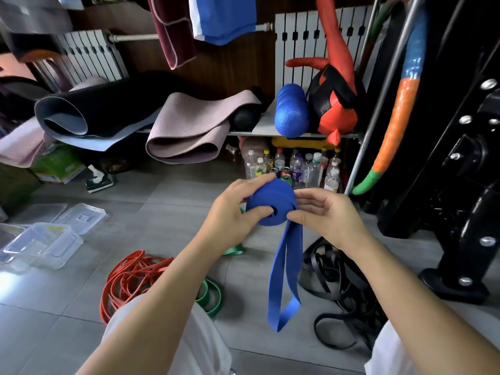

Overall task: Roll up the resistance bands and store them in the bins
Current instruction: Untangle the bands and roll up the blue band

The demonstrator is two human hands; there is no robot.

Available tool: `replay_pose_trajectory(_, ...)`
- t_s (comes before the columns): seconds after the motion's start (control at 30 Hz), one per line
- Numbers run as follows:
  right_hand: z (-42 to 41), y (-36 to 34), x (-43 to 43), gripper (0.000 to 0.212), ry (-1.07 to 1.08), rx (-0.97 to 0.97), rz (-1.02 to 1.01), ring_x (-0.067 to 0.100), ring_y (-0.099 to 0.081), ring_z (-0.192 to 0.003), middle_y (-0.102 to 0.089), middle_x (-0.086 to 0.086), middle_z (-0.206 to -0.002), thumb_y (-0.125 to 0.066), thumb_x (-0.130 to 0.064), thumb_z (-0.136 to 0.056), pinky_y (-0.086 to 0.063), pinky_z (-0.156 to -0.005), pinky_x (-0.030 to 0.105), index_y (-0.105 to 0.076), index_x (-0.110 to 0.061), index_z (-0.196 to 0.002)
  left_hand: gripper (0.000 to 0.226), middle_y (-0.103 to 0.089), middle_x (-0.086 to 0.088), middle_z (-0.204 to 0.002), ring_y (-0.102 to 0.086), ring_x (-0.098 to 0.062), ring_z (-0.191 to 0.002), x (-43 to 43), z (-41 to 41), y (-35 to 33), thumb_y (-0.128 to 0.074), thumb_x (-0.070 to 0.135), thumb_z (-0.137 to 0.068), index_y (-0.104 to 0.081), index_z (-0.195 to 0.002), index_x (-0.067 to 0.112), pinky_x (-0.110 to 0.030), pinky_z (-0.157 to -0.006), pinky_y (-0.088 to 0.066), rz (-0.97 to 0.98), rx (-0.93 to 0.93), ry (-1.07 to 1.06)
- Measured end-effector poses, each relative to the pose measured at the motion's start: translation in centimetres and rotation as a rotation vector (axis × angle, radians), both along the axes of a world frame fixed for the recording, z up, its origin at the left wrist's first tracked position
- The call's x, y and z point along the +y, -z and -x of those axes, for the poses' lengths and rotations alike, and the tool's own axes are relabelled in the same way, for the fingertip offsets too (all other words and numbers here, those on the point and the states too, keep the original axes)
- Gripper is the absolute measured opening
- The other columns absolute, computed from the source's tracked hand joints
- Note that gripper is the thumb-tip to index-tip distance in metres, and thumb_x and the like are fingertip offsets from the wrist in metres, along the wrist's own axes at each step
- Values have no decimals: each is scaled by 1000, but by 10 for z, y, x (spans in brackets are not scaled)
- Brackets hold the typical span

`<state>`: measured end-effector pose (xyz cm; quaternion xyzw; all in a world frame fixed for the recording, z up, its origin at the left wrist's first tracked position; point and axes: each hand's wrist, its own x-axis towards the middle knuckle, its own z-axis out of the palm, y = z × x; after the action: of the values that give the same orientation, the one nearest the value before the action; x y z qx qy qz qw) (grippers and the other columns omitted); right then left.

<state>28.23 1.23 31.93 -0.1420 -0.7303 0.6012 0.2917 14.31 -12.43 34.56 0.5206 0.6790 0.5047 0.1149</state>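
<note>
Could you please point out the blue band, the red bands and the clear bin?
blue band (270, 203): head view, on the rolled part.
red bands (123, 269): head view, middle of the pile.
clear bin (65, 255): head view, on its side wall.

matt blue band (284, 266), clear plastic bins (40, 246)

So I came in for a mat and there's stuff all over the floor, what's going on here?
A person is rolling up a blue band: the left hand grips the roll, the right hand pinches its side, and a long tail hangs down unrolled. Red bands, black bands and green bands lie loose on the floor. The clear bins on the left show no bands inside yet.
</note>
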Motion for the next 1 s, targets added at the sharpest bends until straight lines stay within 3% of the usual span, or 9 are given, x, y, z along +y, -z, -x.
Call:
replay_pose_trajectory(0.13,-1,-2,-3,43,5,76,30,8,-69,-90,-73,-13,-93,-77,-25,-57,-52,-78,16,-64,-29,-98,60,-62,8,-112,-63,-12,-101,0,-6,-1,-66,-8,-79,-55,-114,39,-38,-88,-53,-139,-308,67)
replay_pose_trajectory(0.27,-2,-1,-5,46,18,112,35,15,-70,-91,-74,-5,-94,-77,-27,-58,-54,-81,23,-63,-28,-102,53,-66,17,-102,-65,-7,-91,3,-11,5,-64,-6,-82,-55,-116,33,-28,-69,-56,-164,-481,116)
replay_pose_trajectory(0.43,-5,5,-1,44,13,1,-47,3,-68,-83,-73,-17,-87,-80,-11,-65,-51,-72,13,-63,-36,-98,51,-49,21,-116,-49,-2,-114,1,-5,14,-72,12,-77,-47,-117,33,-27,-88,-50,29,15,-5)
replay_pose_trajectory(0.53,-6,10,0,48,4,-77,-93,2,-68,-84,-72,-17,-87,-81,-6,-67,-53,-76,16,-62,-40,-96,65,-39,27,-119,-44,3,-111,-4,-4,20,-67,25,-81,-36,-134,45,-14,-88,-41,113,330,50)
replay_pose_trajectory(0.6,-6,12,-1,48,3,-105,-137,1,-68,-84,-71,-17,-88,-82,-9,-68,-53,-77,17,-61,-43,-96,59,-43,22,-114,-47,-1,-105,-4,-4,23,-65,23,-83,-43,-134,43,-18,-88,-42,147,386,71)
replay_pose_trajectory(0.67,-7,11,-2,44,16,-101,-135,2,-68,-85,-71,-15,-89,-82,-13,-68,-52,-76,16,-62,-41,-96,53,-50,15,-110,-50,-2,-102,-3,-4,24,-67,18,-83,-52,-129,40,-20,-86,-45,123,303,47)
replay_pose_trajectory(0.77,-9,4,-3,40,39,-25,-48,5,-68,-88,-72,-14,-92,-81,-26,-63,-50,-75,12,-63,-32,-98,58,-52,21,-110,-51,5,-104,-2,-9,21,-69,15,-82,-48,-117,56,-17,-87,-46,28,104,-13)
replay_pose_trajectory(0.87,-11,1,-1,43,40,22,13,6,-68,-90,-72,-13,-94,-77,-28,-62,-50,-75,12,-62,-29,-103,61,-56,16,-114,-58,-6,-106,1,-14,15,-69,10,-82,-49,-110,60,-28,-91,-49,-62,-64,-64)
replay_pose_trajectory(1.0,-11,8,-3,47,41,10,45,7,-69,-88,-73,-13,-91,-77,-27,-61,-51,-74,14,-59,-30,-104,53,-69,13,-101,-67,-10,-91,5,-21,15,-65,-3,-83,-58,-111,41,-29,-68,-57,-172,-439,-21)
